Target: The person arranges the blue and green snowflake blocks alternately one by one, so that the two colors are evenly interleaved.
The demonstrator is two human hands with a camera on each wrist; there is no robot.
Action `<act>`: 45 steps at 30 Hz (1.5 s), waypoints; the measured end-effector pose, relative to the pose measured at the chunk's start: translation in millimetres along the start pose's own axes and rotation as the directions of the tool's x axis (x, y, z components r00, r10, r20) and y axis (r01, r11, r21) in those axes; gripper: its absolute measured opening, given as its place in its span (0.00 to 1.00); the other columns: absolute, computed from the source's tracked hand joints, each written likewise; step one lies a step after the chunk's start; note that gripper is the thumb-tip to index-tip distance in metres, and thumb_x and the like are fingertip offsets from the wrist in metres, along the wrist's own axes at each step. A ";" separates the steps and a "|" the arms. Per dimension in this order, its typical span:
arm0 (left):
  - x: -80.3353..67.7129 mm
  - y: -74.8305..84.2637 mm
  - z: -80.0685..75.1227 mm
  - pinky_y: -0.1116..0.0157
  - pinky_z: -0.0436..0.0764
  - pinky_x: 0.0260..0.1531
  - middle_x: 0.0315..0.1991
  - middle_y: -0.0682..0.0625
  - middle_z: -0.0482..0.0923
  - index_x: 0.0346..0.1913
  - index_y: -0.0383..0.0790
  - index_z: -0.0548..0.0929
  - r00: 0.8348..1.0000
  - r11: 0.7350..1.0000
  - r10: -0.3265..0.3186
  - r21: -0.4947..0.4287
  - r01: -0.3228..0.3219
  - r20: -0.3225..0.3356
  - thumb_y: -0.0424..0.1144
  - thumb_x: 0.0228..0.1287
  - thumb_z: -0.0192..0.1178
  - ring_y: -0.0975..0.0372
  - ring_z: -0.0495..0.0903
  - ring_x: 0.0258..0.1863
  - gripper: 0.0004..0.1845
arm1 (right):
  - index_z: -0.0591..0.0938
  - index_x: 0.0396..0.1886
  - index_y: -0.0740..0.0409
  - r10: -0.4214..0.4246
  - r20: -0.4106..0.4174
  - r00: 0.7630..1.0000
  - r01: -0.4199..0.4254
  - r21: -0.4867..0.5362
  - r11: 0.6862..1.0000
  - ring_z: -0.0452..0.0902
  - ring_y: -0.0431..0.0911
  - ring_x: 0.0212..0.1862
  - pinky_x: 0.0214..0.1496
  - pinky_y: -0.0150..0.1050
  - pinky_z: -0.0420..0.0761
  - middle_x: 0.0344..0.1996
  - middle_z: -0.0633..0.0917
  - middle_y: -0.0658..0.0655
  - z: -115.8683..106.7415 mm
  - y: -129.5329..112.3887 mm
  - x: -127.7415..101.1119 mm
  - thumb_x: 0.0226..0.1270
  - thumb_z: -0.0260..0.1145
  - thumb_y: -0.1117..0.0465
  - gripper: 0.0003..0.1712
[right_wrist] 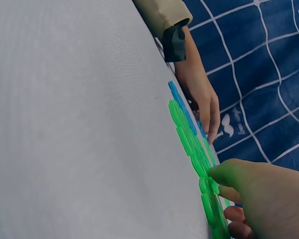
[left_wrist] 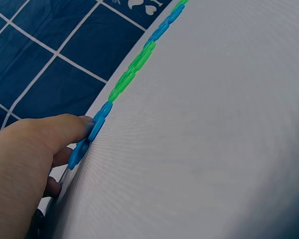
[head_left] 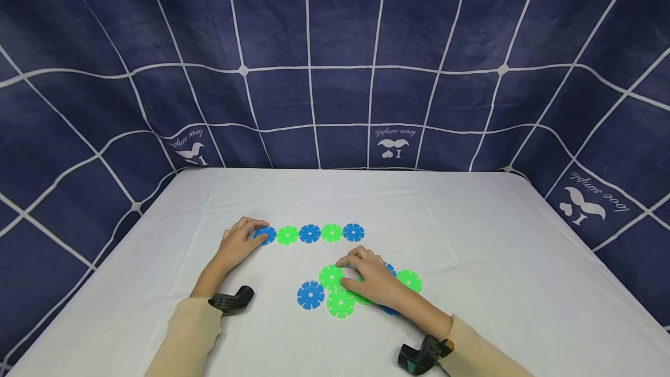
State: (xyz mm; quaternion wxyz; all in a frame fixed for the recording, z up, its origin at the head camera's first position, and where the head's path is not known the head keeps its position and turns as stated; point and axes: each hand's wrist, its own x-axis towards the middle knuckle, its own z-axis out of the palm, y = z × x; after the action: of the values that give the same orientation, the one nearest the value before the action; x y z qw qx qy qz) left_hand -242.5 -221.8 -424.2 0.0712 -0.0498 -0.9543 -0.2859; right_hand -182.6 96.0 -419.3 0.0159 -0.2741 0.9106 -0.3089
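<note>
A slotted blue plastic disc (head_left: 268, 235) lies at the left end of a row of discs. My left hand (head_left: 242, 243) pinches it at its edge, thumb on the near side and fingers on the far side; in the left wrist view the thumb presses on the blue disc (left_wrist: 95, 124). Below the row, my right hand (head_left: 370, 275) reaches over a loose group of discs. Its thumb and index finger pinch the right side of a green disc (head_left: 330, 277). Another green disc (head_left: 341, 303) lies just in front, and the palm hides part of the group.
Rightward from the held blue disc, the row alternates green disc (head_left: 287, 235), blue disc (head_left: 310, 234), green disc (head_left: 332, 233) and blue disc (head_left: 353, 232). A loose blue disc (head_left: 311, 295) and green disc (head_left: 410, 280) flank the group. The white-covered table (head_left: 471, 231) meets a dark blue curtain (head_left: 340, 98).
</note>
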 end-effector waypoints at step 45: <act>-1.4 1.1 -1.4 0.52 0.58 0.45 0.50 0.42 0.72 0.53 0.41 0.76 1.000 1.000 0.013 -0.005 -0.013 -0.007 0.46 0.61 0.55 0.49 0.69 0.53 0.19 | 0.73 0.55 0.55 0.131 -0.012 0.991 -0.111 0.465 0.878 0.66 0.38 0.26 0.32 0.30 0.68 0.33 0.78 0.57 -25.1 18.6 10.4 0.62 0.60 0.61 0.20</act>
State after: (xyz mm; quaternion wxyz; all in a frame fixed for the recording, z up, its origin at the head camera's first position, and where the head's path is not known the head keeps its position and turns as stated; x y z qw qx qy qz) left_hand -240.8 -221.6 -422.7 0.0762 -0.0554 -0.9530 -0.2879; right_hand -205.5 116.9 -408.2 0.0805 -0.1982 0.8259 -0.5217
